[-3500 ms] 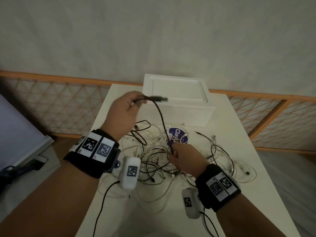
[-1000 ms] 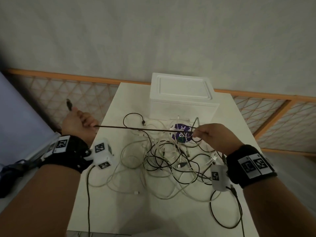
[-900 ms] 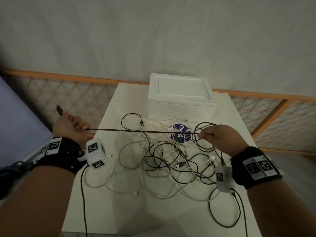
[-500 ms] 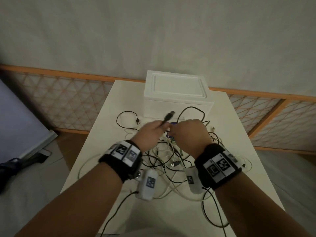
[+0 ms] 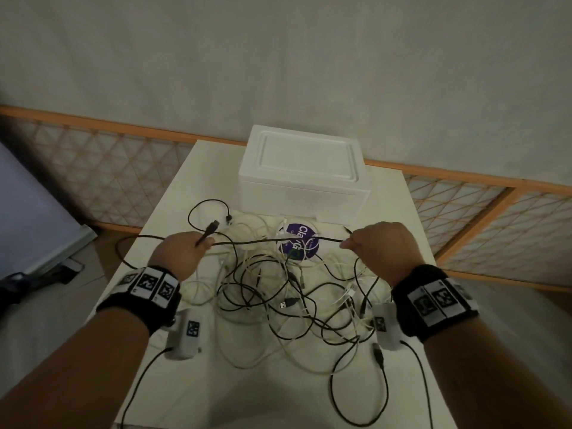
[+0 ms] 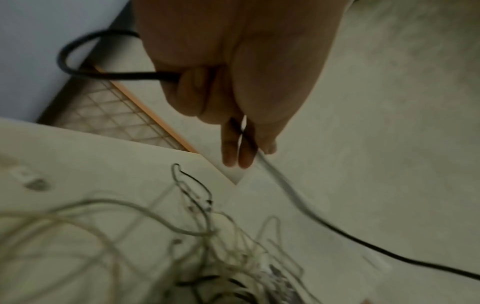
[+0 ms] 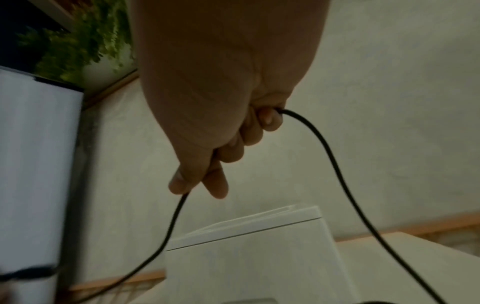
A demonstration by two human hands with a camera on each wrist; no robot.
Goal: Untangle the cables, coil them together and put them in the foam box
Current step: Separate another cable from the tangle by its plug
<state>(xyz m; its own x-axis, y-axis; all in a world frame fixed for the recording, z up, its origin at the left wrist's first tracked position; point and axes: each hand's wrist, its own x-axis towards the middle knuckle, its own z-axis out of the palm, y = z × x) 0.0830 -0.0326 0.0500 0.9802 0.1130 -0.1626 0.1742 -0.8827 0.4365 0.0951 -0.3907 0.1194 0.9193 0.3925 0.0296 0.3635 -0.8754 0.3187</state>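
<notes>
1. My left hand [image 5: 181, 253] pinches a black cable [image 5: 272, 240] close to its plug [image 5: 212, 227]. My fingers are curled tight on it.
2. My right hand [image 5: 382, 247] pinches the same black cable further along. My fingers [image 7: 267, 119] wrap round it.
3. The cable runs almost straight between my two hands, up in the air, in front of the foam box [image 5: 301, 178].
4. I think this cable is light, thin and bendy. It looks smooth, so it could slip. I would hold it near the hard plug and loop it round my hand.
5. The pile of cables [image 5: 288, 292] lies on the table [image 5: 192, 382] in front of the foam box, under my hands. Some are black and some are white. They are all soft, skinny loops, crossing over each other.
6. The foam box is white and blocky, with a flat lid still on. Foam is light and can dent.
7. A round purple sticker [image 5: 298, 241] sits just in front of the box, under the cables.
8. I think I am still untangling. Pull gently, or knots get tighter.
</notes>
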